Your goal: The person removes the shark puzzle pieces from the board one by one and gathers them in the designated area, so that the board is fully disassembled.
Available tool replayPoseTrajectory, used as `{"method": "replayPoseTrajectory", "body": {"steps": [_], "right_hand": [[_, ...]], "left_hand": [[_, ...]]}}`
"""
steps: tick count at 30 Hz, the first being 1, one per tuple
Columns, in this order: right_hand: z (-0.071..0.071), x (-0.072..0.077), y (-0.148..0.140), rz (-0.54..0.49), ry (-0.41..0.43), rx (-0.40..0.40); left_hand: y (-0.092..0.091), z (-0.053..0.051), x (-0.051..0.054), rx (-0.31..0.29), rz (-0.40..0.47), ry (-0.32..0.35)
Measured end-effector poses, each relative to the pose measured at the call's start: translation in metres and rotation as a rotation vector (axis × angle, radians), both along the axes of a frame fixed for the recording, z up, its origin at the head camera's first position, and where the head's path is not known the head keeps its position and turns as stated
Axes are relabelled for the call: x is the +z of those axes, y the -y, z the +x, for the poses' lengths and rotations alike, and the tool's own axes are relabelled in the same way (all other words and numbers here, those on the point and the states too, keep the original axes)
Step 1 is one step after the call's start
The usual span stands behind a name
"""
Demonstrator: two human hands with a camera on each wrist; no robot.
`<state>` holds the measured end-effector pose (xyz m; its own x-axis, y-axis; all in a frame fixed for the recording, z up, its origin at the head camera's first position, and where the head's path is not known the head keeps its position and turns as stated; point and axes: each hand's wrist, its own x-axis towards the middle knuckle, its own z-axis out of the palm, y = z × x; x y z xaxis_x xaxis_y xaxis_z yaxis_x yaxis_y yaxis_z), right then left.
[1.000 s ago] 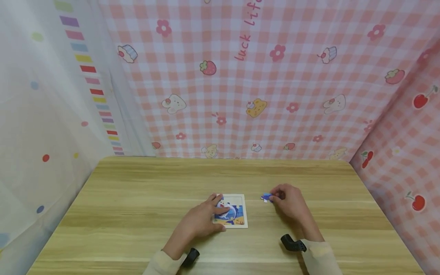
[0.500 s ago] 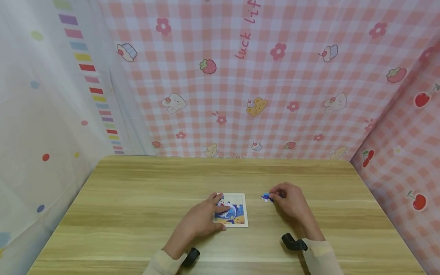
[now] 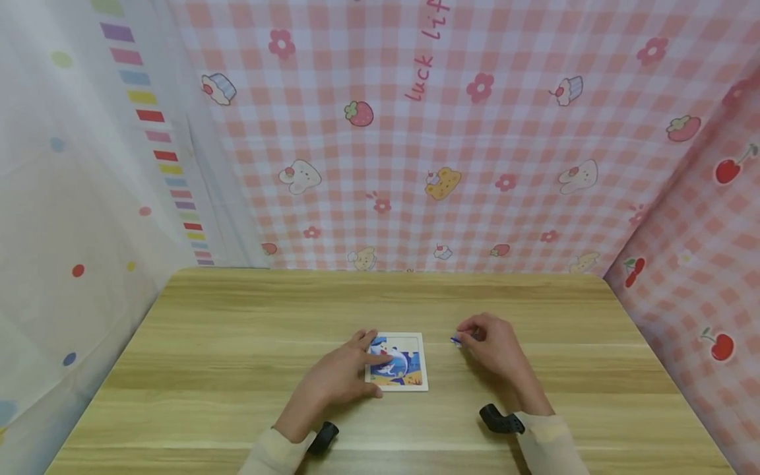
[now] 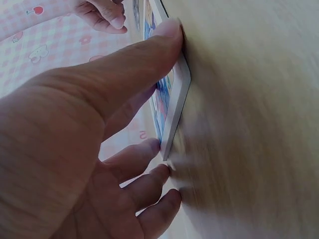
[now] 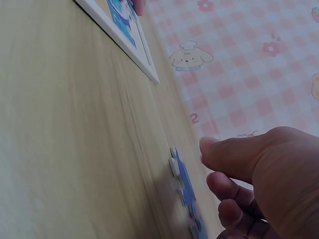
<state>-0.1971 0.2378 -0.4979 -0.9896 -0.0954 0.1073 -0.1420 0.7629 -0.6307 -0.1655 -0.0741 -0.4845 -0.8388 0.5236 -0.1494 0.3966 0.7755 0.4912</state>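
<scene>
A square picture puzzle in a white frame (image 3: 424, 369) lies mid-table, its picture blue and orange with a pale part at top right. My left hand (image 3: 335, 379) rests across its left side, index finger over the picture, thumb at the near edge. The left wrist view shows the thumb on the rim (image 4: 174, 107) and the other fingers spread. Blue jigsaw pieces (image 5: 186, 184) lie on the wood right of the frame. My right hand (image 3: 497, 346) is beside them, fingers loosely bent; in the right wrist view nothing shows in the fingers. Its fingertips partly cover the pieces in the head view.
The wooden table (image 3: 237, 330) meets a pink checked cloth (image 3: 404, 152) at its back. A white dotted cloth (image 3: 71, 198) hangs at the left and another checked cloth (image 3: 700, 264) at the right. Black wrist mounts (image 3: 500, 419) sit low over the table.
My right hand has shifted slightly left, covering more of the blue pieces. My left hand has slid a little left on the frame, uncovering more of the picture.
</scene>
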Motion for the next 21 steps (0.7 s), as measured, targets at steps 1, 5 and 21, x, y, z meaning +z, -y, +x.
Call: {"method": "replayPoseTrajectory", "body": {"steps": [1,5,21], "right_hand": [[0.000,0.000,0.002,-0.003,0.000,-0.002],[0.002,-0.002,0.011,-0.023,-0.012,0.011],[0.011,-0.005,0.067,-0.127,0.002,0.132]], "left_hand": [[0.000,0.000,0.000,0.001,0.001,0.007],[0.002,0.002,-0.001,0.006,0.001,0.019],[0.013,0.005,-0.006,0.015,0.003,0.013]]}}
